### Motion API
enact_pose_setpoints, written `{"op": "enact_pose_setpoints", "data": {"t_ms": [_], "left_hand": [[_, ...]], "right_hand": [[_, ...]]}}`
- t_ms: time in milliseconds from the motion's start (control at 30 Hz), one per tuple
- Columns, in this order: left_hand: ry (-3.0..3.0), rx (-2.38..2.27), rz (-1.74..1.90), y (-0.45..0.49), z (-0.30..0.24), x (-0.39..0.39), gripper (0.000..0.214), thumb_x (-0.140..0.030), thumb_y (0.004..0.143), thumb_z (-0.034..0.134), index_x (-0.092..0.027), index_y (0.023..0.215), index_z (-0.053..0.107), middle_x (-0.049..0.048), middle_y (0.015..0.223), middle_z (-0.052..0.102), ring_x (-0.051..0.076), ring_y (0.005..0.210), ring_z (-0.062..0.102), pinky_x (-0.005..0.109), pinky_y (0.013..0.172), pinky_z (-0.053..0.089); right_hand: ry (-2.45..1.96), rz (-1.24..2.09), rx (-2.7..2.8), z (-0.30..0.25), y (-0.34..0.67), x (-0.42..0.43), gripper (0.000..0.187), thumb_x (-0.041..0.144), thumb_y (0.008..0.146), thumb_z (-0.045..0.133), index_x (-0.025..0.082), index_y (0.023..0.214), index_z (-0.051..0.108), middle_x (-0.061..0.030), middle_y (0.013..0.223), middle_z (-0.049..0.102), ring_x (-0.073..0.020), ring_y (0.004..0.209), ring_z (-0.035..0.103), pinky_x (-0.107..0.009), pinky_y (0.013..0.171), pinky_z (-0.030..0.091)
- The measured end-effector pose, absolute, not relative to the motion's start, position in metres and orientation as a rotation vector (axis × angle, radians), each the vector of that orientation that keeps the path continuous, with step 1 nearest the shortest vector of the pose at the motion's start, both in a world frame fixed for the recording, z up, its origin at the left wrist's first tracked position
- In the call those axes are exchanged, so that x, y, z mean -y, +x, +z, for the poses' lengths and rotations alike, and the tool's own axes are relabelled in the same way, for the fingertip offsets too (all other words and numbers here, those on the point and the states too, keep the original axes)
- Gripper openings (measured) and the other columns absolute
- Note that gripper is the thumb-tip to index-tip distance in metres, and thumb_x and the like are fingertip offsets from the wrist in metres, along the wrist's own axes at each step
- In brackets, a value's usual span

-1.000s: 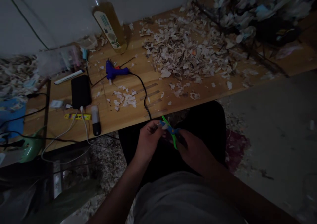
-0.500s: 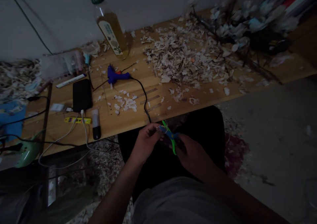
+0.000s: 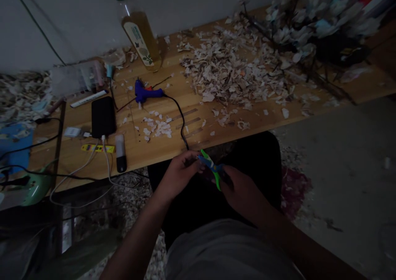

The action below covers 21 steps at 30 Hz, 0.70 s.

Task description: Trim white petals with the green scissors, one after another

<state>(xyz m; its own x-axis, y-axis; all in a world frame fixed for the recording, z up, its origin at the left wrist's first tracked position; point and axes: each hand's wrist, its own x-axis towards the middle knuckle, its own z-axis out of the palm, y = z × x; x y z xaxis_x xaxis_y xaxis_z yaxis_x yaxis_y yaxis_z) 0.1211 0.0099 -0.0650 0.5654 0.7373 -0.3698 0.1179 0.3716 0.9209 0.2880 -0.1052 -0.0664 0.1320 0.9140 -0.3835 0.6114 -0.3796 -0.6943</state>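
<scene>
Both hands meet over my lap, just in front of the wooden table's edge (image 3: 161, 150). My right hand (image 3: 243, 193) is closed on small green and blue scissors (image 3: 212, 167), whose blades point up and left. My left hand (image 3: 179, 175) pinches something small at the blade tips; I cannot make out what it is. A big heap of pale cut scraps (image 3: 235, 69) covers the table's back right, and a small cluster of scraps (image 3: 156, 126) lies nearer the front.
A blue glue gun (image 3: 145, 92) lies on the table, its black cord running over the front edge. Left of it are a black phone (image 3: 103, 116), a yellow strip, a dark tube and cables. A bottle (image 3: 139, 32) stands at the back. Artificial flowers (image 3: 312, 20) fill the far right.
Both hands stay together over my lap. The scissors have tilted slightly and the view has shifted a little.
</scene>
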Motion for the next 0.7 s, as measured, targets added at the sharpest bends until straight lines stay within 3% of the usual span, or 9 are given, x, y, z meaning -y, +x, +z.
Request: {"op": "enact_pose_setpoints", "data": {"t_ms": [167, 400, 567, 700], "left_hand": [[0.863, -0.955, 0.631, 0.132, -0.072, 0.007, 0.024, -0.039, 0.078, 0.076, -0.016, 0.083, 0.069, 0.0016, 0.072, 0.068, 0.012, 0.065, 0.062, 0.024, 0.067, 0.051], [1.173, -0.96, 0.586, 0.123, -0.066, -0.001, 0.02, -0.036, 0.081, 0.073, -0.016, 0.08, 0.069, 0.0001, 0.065, 0.066, 0.012, 0.062, 0.059, 0.023, 0.065, 0.048], [1.284, -0.972, 0.535, 0.118, -0.063, -0.008, 0.015, -0.032, 0.08, 0.072, -0.018, 0.086, 0.071, 0.0007, 0.074, 0.068, 0.013, 0.068, 0.06, 0.023, 0.068, 0.046], [1.213, -0.979, 0.535, 0.121, -0.063, -0.008, 0.02, -0.037, 0.08, 0.072, -0.017, 0.083, 0.07, 0.0001, 0.07, 0.065, 0.012, 0.065, 0.058, 0.023, 0.065, 0.046]], "right_hand": [[-2.067, 1.11, 1.482, -0.066, 0.289, 0.104, 0.021, 0.022, 0.089, 0.05, 0.018, 0.106, 0.061, -0.0089, 0.1, 0.07, -0.0233, 0.091, 0.067, -0.034, 0.079, 0.047], [-2.06, 1.139, 1.527, -0.063, 0.291, 0.102, 0.022, 0.021, 0.09, 0.049, 0.018, 0.107, 0.062, -0.0092, 0.103, 0.069, -0.0229, 0.092, 0.066, -0.034, 0.081, 0.047], [-2.065, 1.145, 1.536, -0.064, 0.291, 0.102, 0.02, 0.023, 0.091, 0.05, 0.018, 0.106, 0.062, -0.0099, 0.106, 0.069, -0.0247, 0.095, 0.066, -0.035, 0.083, 0.047], [-2.092, 1.126, 1.54, -0.066, 0.292, 0.103, 0.02, 0.021, 0.09, 0.048, 0.018, 0.105, 0.061, -0.0099, 0.104, 0.069, -0.0244, 0.094, 0.067, -0.035, 0.081, 0.046]]}}
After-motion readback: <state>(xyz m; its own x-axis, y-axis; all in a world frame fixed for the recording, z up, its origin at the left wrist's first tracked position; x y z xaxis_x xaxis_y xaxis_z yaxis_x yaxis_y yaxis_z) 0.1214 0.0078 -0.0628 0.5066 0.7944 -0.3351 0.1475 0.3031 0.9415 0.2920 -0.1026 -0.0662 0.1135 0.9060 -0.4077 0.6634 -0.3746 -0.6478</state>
